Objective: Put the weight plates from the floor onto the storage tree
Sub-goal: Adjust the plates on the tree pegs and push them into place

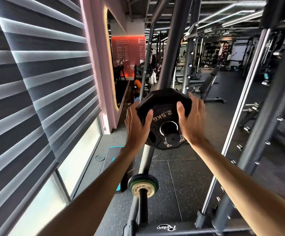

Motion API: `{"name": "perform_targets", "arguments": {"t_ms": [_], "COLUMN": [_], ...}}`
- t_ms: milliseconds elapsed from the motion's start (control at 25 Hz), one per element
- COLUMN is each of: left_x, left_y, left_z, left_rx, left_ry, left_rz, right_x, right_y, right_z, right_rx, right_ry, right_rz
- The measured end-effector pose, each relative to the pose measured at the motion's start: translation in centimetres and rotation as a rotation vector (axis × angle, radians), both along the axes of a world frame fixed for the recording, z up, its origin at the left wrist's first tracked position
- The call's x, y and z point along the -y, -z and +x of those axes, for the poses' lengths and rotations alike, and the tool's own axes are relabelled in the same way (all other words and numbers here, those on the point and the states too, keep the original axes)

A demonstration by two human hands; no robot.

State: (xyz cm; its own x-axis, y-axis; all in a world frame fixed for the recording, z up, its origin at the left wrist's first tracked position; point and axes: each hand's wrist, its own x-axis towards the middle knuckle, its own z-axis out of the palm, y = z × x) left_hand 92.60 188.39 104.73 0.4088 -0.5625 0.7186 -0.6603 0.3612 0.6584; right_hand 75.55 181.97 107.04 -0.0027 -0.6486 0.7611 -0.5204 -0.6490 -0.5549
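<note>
A black twelve-sided 2.5KG weight plate sits at chest height with its centre hole over a dark peg of the storage tree's grey upright. My left hand grips the plate's left rim, thumb on the front face and fingers behind. My right hand holds the right rim the same way. On a lower peg hang small Rogue plates, one green-edged. Another small dark plate lies flat on the floor by the window.
Striped window blinds fill the left side. A rack frame with steel posts and several pegs stands to the right. Benches and other machines stand farther back on the speckled rubber floor.
</note>
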Motion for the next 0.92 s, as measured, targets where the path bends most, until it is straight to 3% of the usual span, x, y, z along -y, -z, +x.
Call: {"name": "perform_targets", "arguments": {"t_ms": [160,400,640,920], "left_x": [-0.9,-2.7,-2.9,-1.7], "left_y": [-5.3,-9.4,-2.0,12.4], "left_z": [3.9,16.4,31.8,47.1], "left_rx": [0.071,0.297,0.39,0.116], "left_ry": [-0.034,-0.293,-0.349,-0.16], "left_rz": [-0.061,0.43,0.903,1.298], "right_x": [-1.4,-2.0,0.0,3.0], "right_y": [-6.6,-10.8,-2.8,14.0], "right_z": [4.8,18.5,35.5,52.9], "right_rx": [-0.165,-0.48,-0.853,-1.164], "right_ry": [-0.108,-0.316,-0.522,-0.623], "right_rz": [-0.202,-0.051,0.169,0.473]}}
